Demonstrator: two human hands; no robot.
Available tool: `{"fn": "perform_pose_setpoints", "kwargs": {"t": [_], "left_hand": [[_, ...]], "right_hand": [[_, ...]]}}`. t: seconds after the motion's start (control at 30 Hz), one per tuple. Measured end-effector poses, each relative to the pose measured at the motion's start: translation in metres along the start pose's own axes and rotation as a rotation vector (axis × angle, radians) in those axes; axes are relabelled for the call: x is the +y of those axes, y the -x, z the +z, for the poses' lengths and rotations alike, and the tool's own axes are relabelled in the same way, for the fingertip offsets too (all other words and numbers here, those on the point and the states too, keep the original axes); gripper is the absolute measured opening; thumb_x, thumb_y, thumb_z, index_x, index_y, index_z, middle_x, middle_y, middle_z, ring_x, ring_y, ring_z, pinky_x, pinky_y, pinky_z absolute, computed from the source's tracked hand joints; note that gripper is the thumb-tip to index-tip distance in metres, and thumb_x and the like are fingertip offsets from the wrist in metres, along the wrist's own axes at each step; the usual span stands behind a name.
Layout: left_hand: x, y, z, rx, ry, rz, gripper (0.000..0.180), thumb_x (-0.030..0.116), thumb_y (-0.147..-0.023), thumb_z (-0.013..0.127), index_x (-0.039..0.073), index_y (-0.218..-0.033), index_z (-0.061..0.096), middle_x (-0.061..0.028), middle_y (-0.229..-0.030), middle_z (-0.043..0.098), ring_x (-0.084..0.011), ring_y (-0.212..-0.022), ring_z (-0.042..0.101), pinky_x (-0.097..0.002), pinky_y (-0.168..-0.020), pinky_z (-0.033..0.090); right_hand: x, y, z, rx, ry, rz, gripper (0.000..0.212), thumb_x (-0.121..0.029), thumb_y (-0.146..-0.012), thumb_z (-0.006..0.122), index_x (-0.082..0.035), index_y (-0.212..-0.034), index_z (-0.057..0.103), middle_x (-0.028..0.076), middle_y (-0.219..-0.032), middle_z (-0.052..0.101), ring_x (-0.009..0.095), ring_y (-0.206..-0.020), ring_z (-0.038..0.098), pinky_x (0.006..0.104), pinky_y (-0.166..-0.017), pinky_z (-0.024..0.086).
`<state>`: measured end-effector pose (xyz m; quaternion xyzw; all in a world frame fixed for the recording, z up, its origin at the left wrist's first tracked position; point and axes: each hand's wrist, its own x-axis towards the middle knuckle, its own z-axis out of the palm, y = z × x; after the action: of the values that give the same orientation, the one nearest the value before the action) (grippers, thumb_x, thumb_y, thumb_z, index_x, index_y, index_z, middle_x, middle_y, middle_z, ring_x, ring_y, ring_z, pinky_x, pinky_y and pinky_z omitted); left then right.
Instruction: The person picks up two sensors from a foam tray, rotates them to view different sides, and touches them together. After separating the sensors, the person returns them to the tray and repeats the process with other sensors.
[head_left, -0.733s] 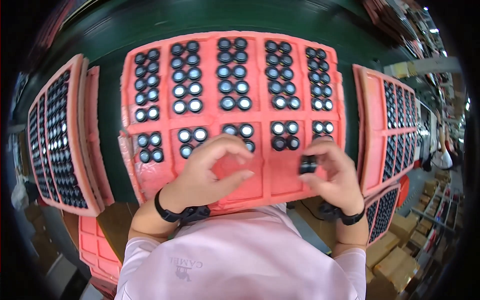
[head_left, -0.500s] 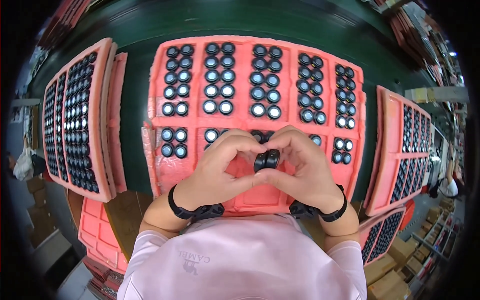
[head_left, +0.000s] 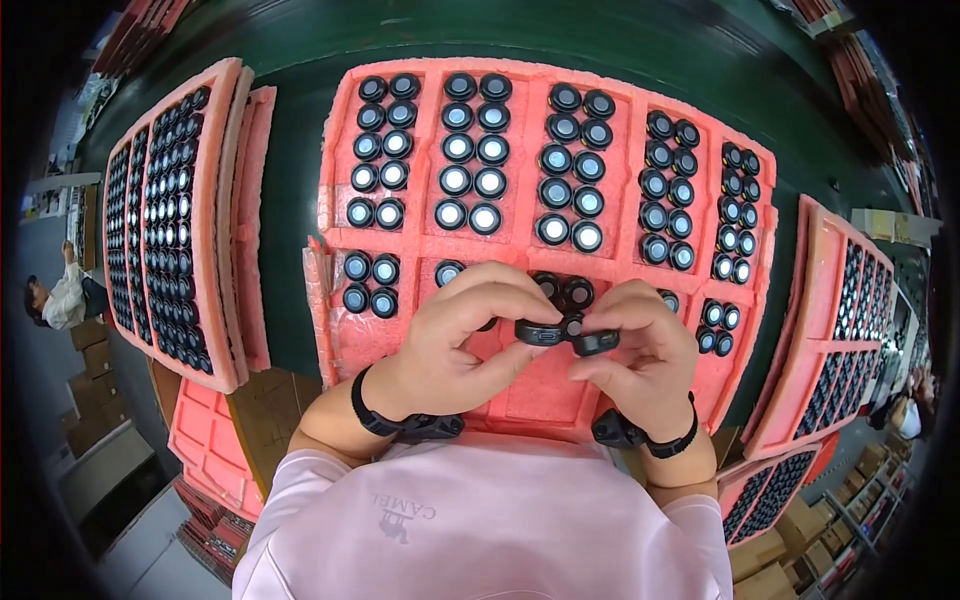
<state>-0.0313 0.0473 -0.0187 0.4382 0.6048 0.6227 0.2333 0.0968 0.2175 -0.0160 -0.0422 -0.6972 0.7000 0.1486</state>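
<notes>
My left hand (head_left: 468, 332) pinches a small round black device (head_left: 541, 335) between thumb and fingers, with a port slot showing on its rim. A second black device (head_left: 598, 343) of the same kind sits in the grip of my right hand (head_left: 645, 340). The two devices are tilted and close together at the near edges; I cannot tell whether they touch. Below both hands lies a pink foam tray (head_left: 545, 395), its far compartments filled with black round devices (head_left: 457, 148) with pale discs on top. My hands hide part of its near row.
Stacked pink trays of similar devices stand at the left (head_left: 228, 220) and right (head_left: 795, 330). The tray rests on a dark green table (head_left: 600, 40). Cardboard boxes (head_left: 95, 380) are on the floor, and another person (head_left: 65, 300) is at the far left.
The two devices, earlier held upright side by side against each other, are now tilted apart like an opened pair. My hands have spread slightly, and the whole view has shifted.
</notes>
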Motion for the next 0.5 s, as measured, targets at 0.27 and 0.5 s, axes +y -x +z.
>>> {"fn": "perform_pose_setpoints", "kwargs": {"t": [0.27,0.5], "left_hand": [[0.0016,-0.0025,-0.0016,0.020,-0.012,0.058,0.026,-0.005,-0.076,0.073,-0.001,-0.100,0.064,-0.0134,-0.100,0.062,-0.0200,-0.090,0.059,-0.0289,-0.076,0.048],[0.0001,-0.0005,-0.0025,0.004,-0.024,0.084,0.028,-0.001,-0.076,0.074,-0.002,-0.103,0.064,-0.0145,-0.103,0.061,-0.0210,-0.092,0.060,-0.0299,-0.078,0.049]], "right_hand": [[0.0024,0.0001,0.0025,0.048,0.210,-0.105,0.033,0.001,-0.072,0.078,-0.001,-0.102,0.066,0.012,-0.097,0.061,0.021,-0.085,0.062,0.0286,-0.072,0.051],[-0.0010,-0.0002,0.0019,0.005,0.239,-0.137,0.031,0.002,-0.075,0.076,0.000,-0.103,0.063,0.012,-0.100,0.058,0.020,-0.088,0.057,0.0281,-0.075,0.048]]}}
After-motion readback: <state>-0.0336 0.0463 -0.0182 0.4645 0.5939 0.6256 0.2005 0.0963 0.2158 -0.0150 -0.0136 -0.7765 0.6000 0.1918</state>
